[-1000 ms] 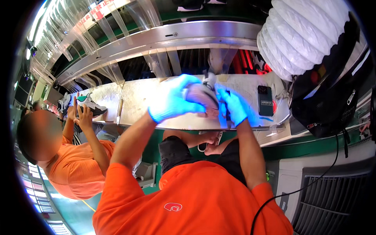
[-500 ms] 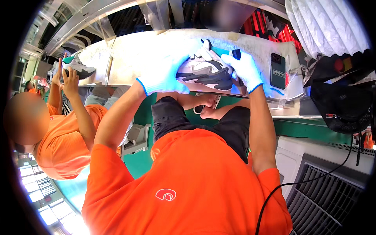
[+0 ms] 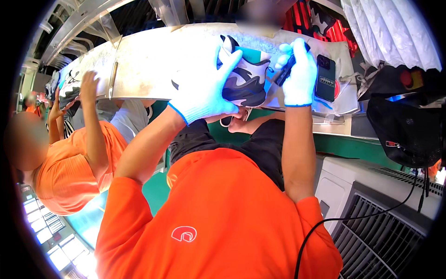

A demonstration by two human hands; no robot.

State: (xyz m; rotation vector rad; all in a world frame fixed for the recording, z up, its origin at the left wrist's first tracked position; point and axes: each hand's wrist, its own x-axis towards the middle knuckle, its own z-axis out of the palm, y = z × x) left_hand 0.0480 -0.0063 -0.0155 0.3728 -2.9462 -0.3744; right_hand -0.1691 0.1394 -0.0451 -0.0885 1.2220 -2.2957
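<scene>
On the pale worktable sits a white, grey and black sneaker [image 3: 247, 86] with a teal patch inside its collar and a chunky dark sole. My left hand [image 3: 204, 88], in a white knit glove with a blue cuff, wraps over the sneaker's left part, covering its front. My right hand [image 3: 298, 76], gloved alike, is closed around a slim black tool [image 3: 286, 69] just right of the sneaker's heel. Its lower end points down and left toward the heel; its exact kind cannot be made out. Bluish light falls on the gloves and sneaker.
A dark phone [image 3: 325, 79] lies right of my right hand on the worktable [image 3: 148, 60]. Farther right are a black bag [image 3: 404, 130] and a white ribbed duct [image 3: 395, 32]. At left, a person in orange [image 3: 83, 162] handles another sneaker [image 3: 69, 88].
My right hand has come off the sneaker's heel and risen, holding the black tool. The sneaker has turned, and my left hand has moved farther over it.
</scene>
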